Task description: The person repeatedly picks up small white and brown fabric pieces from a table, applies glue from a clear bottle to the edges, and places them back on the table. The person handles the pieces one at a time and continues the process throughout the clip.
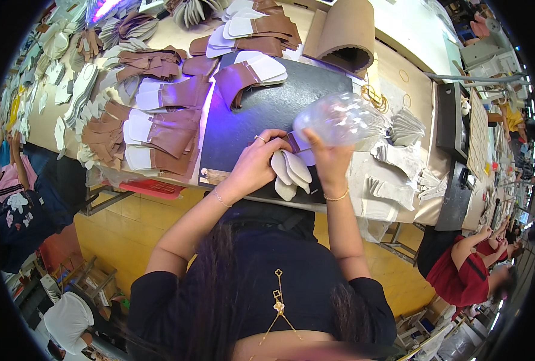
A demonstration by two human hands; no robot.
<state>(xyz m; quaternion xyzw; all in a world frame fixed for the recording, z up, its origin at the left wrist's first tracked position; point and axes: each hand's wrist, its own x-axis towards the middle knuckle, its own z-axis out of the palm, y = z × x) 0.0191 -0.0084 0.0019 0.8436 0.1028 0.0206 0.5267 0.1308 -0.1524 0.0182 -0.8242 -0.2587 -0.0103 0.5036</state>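
Over the front edge of the black work mat [243,129], my left hand [258,162] is closed round a small fan of pale grey cut pieces [289,173]. Its fingertips press beside a brown and white piece [301,144] on the mat. My right hand [329,159] grips a clear plastic bottle [333,118], tilted just above that piece. The bottle's opening is not plain to see. Farther up the mat lies a brown strip stack with white rounded ends [249,75].
Brown and white stacks [168,132] cover the table's left side. A rolled tan sheet [345,36] stands at the back. Grey piece bundles [394,159] and a black box [452,120] are on the right. A red tray [150,188] sits under the table edge. Other people work on both sides.
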